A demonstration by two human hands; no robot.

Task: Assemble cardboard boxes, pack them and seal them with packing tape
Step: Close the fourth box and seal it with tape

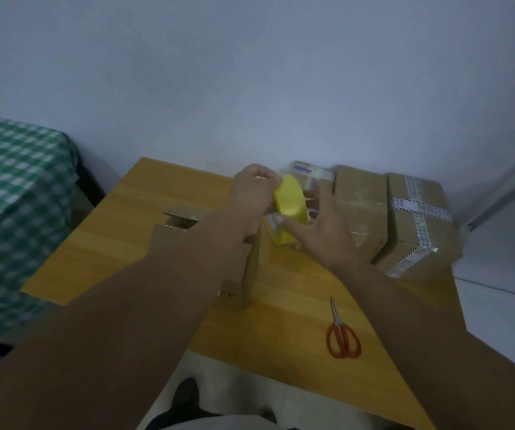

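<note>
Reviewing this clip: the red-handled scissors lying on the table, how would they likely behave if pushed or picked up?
The scissors lie flat and closed on the smooth wooden table, so a push would probably slide or spin them rather than roll or tip them. They look rigid, with slim blades and looped handles, so they should lift stiffly, likely feeling light, though the blades may swing open if held by one loop.

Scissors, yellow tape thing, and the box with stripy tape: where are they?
scissors (pixel 343 338): head view, on the red handles.
yellow tape dispenser (pixel 290 198): head view, on its yellow top, between both hands.
box with striped tape (pixel 417 212): head view, on the tape cross on its top.
</note>
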